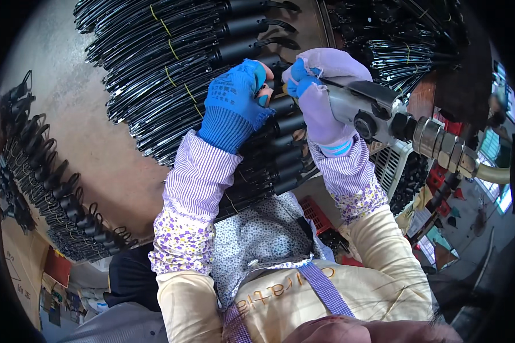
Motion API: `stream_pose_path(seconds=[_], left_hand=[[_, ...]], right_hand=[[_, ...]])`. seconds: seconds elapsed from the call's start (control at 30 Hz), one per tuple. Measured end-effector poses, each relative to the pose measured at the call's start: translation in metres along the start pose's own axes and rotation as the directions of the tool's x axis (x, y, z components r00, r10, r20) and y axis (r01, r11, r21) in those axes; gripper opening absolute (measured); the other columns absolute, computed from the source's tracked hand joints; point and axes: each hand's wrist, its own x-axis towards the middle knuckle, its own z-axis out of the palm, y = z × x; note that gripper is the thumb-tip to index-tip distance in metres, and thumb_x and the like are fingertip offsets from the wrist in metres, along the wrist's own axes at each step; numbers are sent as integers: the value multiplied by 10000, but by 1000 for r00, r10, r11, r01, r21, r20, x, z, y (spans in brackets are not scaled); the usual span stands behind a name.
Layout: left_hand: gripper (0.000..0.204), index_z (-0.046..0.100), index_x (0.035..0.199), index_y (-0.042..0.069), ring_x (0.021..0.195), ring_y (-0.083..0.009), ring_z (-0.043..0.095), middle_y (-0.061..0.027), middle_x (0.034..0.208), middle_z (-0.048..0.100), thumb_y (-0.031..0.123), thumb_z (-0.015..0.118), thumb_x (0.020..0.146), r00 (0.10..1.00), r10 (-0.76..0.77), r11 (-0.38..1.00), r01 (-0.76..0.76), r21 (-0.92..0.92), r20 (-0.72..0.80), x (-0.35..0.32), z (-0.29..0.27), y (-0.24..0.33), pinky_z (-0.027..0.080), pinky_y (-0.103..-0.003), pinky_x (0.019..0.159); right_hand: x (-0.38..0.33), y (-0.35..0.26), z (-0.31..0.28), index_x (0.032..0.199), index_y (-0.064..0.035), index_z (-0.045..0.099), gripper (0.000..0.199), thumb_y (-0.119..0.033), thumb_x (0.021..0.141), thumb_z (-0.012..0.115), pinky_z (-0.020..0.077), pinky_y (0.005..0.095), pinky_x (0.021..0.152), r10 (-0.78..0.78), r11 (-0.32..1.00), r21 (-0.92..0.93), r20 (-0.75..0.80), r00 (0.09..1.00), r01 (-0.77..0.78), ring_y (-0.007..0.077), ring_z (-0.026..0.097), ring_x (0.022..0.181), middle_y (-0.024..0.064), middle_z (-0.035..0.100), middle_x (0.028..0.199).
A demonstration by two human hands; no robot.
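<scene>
Folded black umbrella frames (pixel 154 86) lie in a row on the table, their thin metal ribs to the left and their black handles (pixel 237 50) to the right. My left hand (pixel 234 100), in a blue knit glove with bare fingertips, is closed round one of these handles in the middle of the row. Close on its right, my right hand (pixel 323 103), in a pale lilac glove with blue at the fingers, grips a grey air-powered tool (pixel 369 103). The tool's tip is hidden behind my fingers, so I cannot tell whether it touches the handle.
Brass fittings (pixel 438 140) join the tool to a pale hose (pixel 495 173) on the right. More umbrella frames (pixel 63 200) lie along the left edge, and another bundle (pixel 400 60) is at the upper right. A white plastic crate (pixel 390 166) and a red crate (pixel 316 216) stand below.
</scene>
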Motion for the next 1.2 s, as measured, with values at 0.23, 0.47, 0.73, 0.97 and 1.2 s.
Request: stream_pose_path(seconds=[0.23, 0.47, 0.73, 0.97, 1.2], left_hand=[[237, 601, 937, 81, 688, -212, 596, -49, 822, 611, 20, 681, 723, 1000, -6, 1000, 6, 4, -24, -6, 0, 2, 501, -323, 686], [225, 598, 906, 88, 676, -206, 593, -46, 803, 607, -9, 670, 716, 999, 9, 1000, -10, -24, -41, -4, -1, 4, 501, -320, 678], [251, 624, 899, 91, 677, -188, 588, -38, 793, 612, -13, 697, 682, 996, -80, 977, 71, -201, -35, -8, -10, -1, 493, -303, 662], [101, 673, 906, 46, 651, -135, 570, -60, 805, 632, 55, 706, 811, 975, -183, 966, 156, -206, -122, -27, -13, 7, 469, -249, 620], [116, 658, 885, 56, 650, -150, 563, -51, 807, 623, 13, 669, 777, 962, -259, 921, 219, -321, -86, -26, -14, 13, 476, -272, 620]], right_hand=[[-3, 3, 2, 928, 21, 645, 111, 14, 821, 676, 523, 244, 540, -55, 998, 37, 39, 998, 53, 153, 625, 611, 133, 680, 780], [-4, 4, 5, 923, 19, 643, 118, 32, 806, 652, 526, 254, 557, -71, 997, 31, 30, 997, 70, 159, 630, 633, 136, 682, 804], [-5, 21, 11, 981, 29, 633, 214, -38, 786, 686, 529, 265, 573, -223, 972, 95, 72, 972, 215, 165, 625, 650, 127, 674, 855], [-5, 15, 11, 1044, 33, 612, 269, -70, 804, 677, 542, 278, 638, -13, 1000, -7, 93, 996, 13, 184, 625, 701, 124, 656, 902], [11, 13, 7, 1079, 15, 591, 246, -26, 837, 612, 526, 311, 677, -54, 746, 666, 58, 997, 2, 191, 575, 708, 135, 633, 919]])
